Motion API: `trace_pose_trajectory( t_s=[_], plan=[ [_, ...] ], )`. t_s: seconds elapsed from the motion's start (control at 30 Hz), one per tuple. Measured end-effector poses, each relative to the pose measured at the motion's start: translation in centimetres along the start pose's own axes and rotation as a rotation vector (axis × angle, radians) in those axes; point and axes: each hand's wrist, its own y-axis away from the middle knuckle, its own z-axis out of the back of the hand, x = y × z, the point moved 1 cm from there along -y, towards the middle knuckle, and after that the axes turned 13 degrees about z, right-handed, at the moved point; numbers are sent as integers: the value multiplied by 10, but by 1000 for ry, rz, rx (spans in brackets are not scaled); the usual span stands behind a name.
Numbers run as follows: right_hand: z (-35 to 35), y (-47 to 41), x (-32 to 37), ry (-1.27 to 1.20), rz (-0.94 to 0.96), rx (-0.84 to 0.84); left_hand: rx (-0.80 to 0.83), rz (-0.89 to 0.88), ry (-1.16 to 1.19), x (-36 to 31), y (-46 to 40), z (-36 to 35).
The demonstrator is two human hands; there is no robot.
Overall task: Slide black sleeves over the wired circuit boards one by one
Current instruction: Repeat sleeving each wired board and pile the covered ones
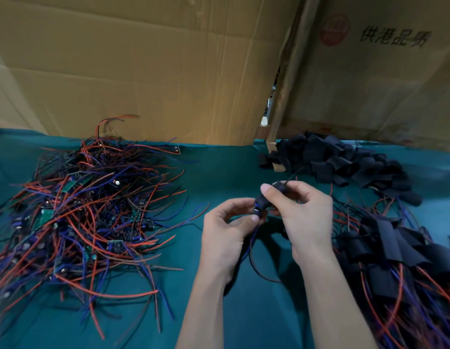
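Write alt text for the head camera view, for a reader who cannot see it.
Two hands meet over a green table: the left hand and right hand pinch a black sleeve with wires hanging below. A tangle of wired boards lies left, loose sleeves far right, sleeved boards near right.

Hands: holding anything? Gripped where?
Both hold one wired board going into a black sleeve. Right hand pinches the sleeve's upper part; left hand pinches the lower end, where the wires exit.
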Motion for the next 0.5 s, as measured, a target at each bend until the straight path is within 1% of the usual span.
trace_pose_trajectory(
  t_s=[0.1, 0.2, 0.27, 0.37, 0.43, 0.5],
  plan=[
    [4, -2, 0, 73, 5, 35, -17, -3, -31, 2, -1, -3],
    [9, -5, 0, 144, 5, 104, -36, -33, -55, 3, -1, -3],
    [10, -4, 0, 174, 14, 156, -6, -35, -102, 4, 1, -4],
    [10, -2, 1, 190, 36, 228, 28, -45, -106, 4, 3, -7],
    [9, 0, 4, 138, -6, 296, -12, -78, -96, 3, 2, -6],
    [7, 2, 7, 18, -68, 320, -43, -108, -83, 3, 1, -5]
  ],
)
